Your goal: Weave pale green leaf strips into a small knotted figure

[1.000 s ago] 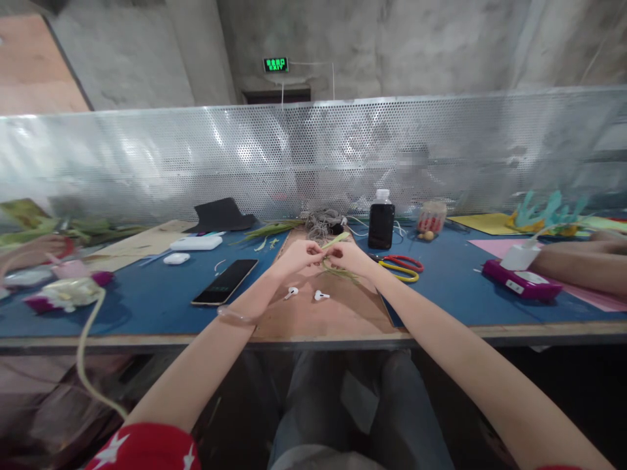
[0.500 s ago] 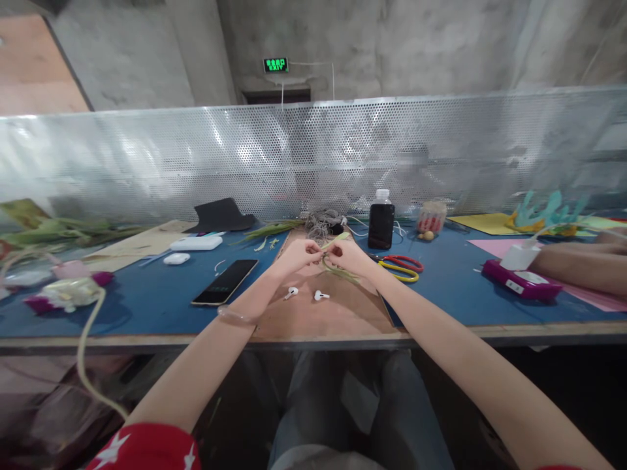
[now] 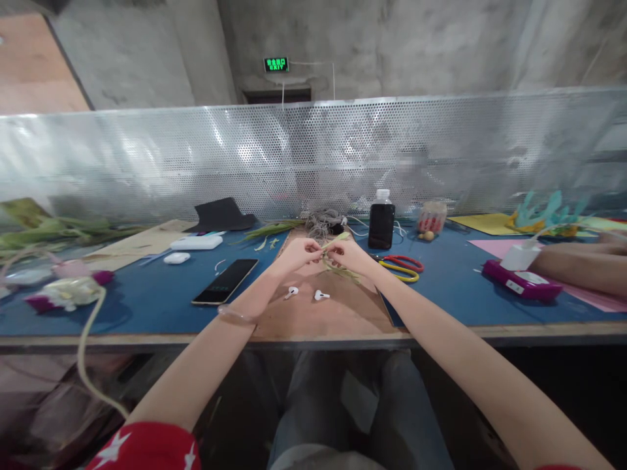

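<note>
My left hand [image 3: 302,253] and my right hand [image 3: 349,254] meet over the brown board [image 3: 323,320], fingertips close together. Between them is a pale green strip of leaf or grass [image 3: 337,240], pinched by the fingers of both hands. Thin loose ends [image 3: 347,274] of it hang below my right hand. Two white earbuds [image 3: 292,292] lie on the board just in front of my hands. A pair of scissors [image 3: 404,277] with red and yellow handles rests to the right of my right hand.
On the blue table lie a phone [image 3: 225,282] and a white earbud case [image 3: 177,258] at left. A phone [image 3: 381,226] leans on a bottle behind my right hand. Grey cord [image 3: 323,223] is heaped behind. A purple power strip [image 3: 521,281] and another person's arm [image 3: 578,265] are at right.
My fingers have shifted slightly around the strip, and its loose ends hang a little differently. Both arms stay almost where they were.
</note>
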### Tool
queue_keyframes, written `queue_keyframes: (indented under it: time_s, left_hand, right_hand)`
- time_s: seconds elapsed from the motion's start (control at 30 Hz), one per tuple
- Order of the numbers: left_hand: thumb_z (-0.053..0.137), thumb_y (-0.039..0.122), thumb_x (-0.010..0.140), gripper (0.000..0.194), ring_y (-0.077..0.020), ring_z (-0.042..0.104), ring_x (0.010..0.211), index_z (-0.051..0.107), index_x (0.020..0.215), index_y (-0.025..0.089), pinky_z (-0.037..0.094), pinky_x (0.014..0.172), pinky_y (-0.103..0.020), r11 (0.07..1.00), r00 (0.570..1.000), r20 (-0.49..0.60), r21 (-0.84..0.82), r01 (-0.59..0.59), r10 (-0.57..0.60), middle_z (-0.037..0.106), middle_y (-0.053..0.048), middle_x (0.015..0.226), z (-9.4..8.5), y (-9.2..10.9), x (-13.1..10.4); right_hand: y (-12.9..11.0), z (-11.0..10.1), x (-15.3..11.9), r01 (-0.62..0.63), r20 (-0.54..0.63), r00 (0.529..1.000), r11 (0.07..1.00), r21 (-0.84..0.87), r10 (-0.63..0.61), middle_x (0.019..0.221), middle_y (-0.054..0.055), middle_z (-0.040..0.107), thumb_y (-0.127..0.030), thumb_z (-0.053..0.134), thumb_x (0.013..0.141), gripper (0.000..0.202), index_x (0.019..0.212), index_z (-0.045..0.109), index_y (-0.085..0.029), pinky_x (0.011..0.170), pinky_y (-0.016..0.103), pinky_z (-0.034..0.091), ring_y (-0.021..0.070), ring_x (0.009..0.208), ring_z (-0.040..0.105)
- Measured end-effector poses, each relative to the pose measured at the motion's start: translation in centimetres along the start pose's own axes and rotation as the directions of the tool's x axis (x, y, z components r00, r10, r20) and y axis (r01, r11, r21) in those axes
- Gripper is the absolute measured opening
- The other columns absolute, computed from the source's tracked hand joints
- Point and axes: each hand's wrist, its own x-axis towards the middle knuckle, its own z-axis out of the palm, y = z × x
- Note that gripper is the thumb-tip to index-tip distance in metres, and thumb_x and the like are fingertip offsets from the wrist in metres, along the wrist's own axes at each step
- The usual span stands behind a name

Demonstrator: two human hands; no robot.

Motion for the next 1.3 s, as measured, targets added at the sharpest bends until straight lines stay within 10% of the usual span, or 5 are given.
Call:
queue_keyframes:
  time_s: [1.3]
  left_hand:
    - [0.05, 0.031, 0.085, 0.022, -0.0113, 0.058, 0.065, 0.058, 0.086, 0.011, 0.05, 0.06, -0.028, 0.998, 0.999, 0.0, 0.05, 0.043, -0.043, 0.061, -0.002, 0.076, 0.1, -0.7, 0.2]
  right_hand:
    - [-0.8, -0.2, -0.3, -0.208, -0.01, 0.978, 0.977, -0.051, 0.207, 0.083, 0.002, 0.059, -0.028, 0.048, 0.087, 0.02, 0.095, 0.056, -0.012, 0.058, 0.025, 0.05, 0.0096, 0.066, 0.057]
